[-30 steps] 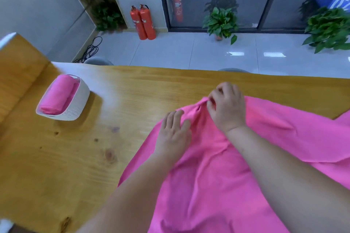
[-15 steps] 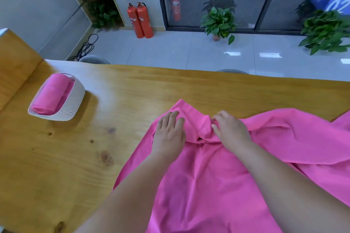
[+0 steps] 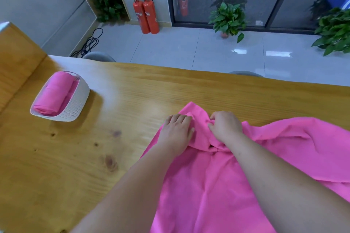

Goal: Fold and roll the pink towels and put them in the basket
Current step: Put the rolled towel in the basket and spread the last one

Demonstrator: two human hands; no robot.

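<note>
Pinching pink towel (image 3: 208,185) edge, right hand (image 3: 224,126), left hand (image 3: 177,132) flat on towel beside

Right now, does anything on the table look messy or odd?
The towel lies rumpled, bunched into folds at the right hand, which pinches it; the left hand rests flat on it. The roll sits neatly in the basket. Nothing spilled or damaged.

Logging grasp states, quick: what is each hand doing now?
Left hand: open, pressing flat on the pink towel.
Right hand: closed, pinching the pink towel.

Bare forearms (image 3: 274,172), bare hands (image 3: 177,132)
</note>
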